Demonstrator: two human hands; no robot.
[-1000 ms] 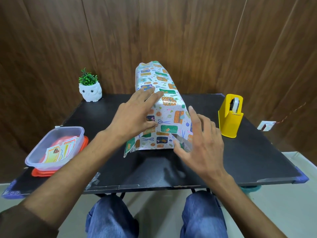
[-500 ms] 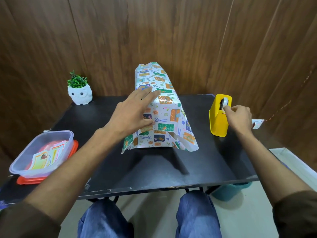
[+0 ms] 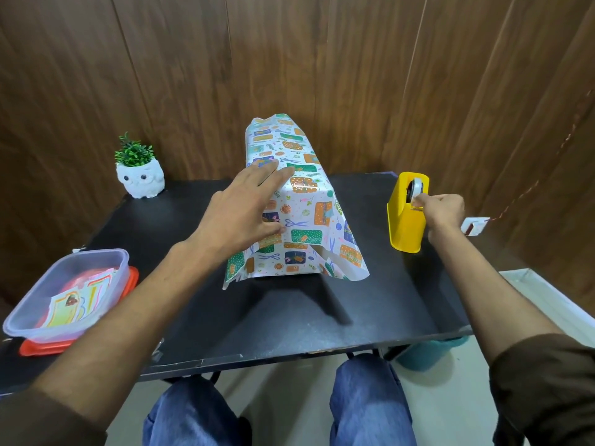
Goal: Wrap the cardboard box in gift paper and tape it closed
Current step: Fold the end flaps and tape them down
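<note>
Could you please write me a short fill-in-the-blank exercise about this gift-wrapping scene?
The right hand pinches tape at the ____ dispenser.
The left hand presses on the gift paper, which stands on the ____ table.
The plant sits in a white ____-shaped pot.
Missing words: yellow; black; owl.

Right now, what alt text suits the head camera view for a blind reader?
A person's left hand presses flat on a box wrapped in patterned gift paper on a black table, while the right hand pinches tape at a yellow plastic tape dispenser.
</note>
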